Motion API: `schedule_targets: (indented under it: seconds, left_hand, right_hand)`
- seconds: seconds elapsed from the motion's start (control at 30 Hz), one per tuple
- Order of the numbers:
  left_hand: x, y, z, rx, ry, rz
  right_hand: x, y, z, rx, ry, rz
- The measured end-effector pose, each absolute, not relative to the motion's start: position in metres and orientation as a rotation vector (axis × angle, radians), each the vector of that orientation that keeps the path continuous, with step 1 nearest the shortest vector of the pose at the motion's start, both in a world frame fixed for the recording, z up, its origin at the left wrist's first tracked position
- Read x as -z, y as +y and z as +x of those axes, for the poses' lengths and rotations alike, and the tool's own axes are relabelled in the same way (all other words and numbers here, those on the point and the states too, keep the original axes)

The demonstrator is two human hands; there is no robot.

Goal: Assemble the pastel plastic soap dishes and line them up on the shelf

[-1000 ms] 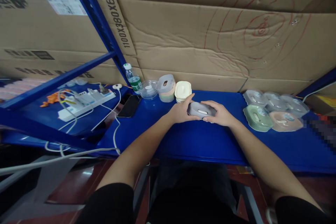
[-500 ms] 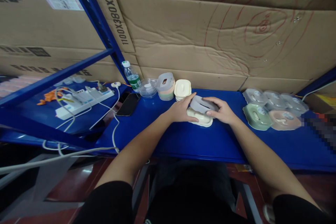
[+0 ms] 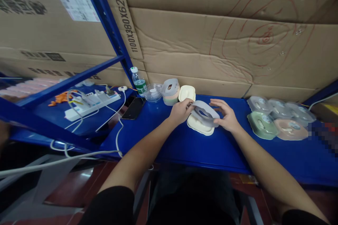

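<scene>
A grey translucent plastic frame with an oval opening (image 3: 213, 122) is held tilted over a cream plastic piece with a wavy rim (image 3: 198, 126), which lies on the blue surface. My left hand (image 3: 181, 113) pinches the frame's left end between thumb and fingers. On the other side, my right hand (image 3: 226, 116) has its fingers spread, with the thumb at the frame's right edge; whether it touches is hard to tell. Just behind my left hand are stacked cream pieces (image 3: 187, 93). Left of those stands a stack of grey, pink and green frames (image 3: 170, 91).
At the right sit several lidded boxes, among them a green one (image 3: 262, 125) and a pink one (image 3: 290, 130). Clear plastic bowls (image 3: 153, 93), a water bottle (image 3: 139, 82) and a phone (image 3: 134, 108) are at the left, beside a power strip (image 3: 92, 105) with white cables.
My right fingers have opened away from the grey frame, which now tips more toward the right. My left hand keeps hold of it. The camera view has shifted slightly.
</scene>
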State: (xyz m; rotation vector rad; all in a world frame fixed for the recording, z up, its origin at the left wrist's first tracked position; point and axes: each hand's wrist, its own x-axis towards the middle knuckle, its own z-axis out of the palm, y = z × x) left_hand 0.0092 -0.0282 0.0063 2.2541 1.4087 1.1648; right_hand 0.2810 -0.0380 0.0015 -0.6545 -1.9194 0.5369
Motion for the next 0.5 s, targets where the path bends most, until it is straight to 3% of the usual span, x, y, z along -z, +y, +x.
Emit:
schedule_targets:
  seconds: [0.23,0.5]
  left_hand:
    - [-0.001,-0.025,0.006,-1.462,1.495,2.141]
    - [-0.006,-0.029,0.007,-1.437,0.765,2.778]
  right_hand:
    - [-0.011,-0.052,0.275,-0.264,-1.99,-0.812]
    - [0.006,-0.028,0.285,-0.872,-1.355,-1.086]
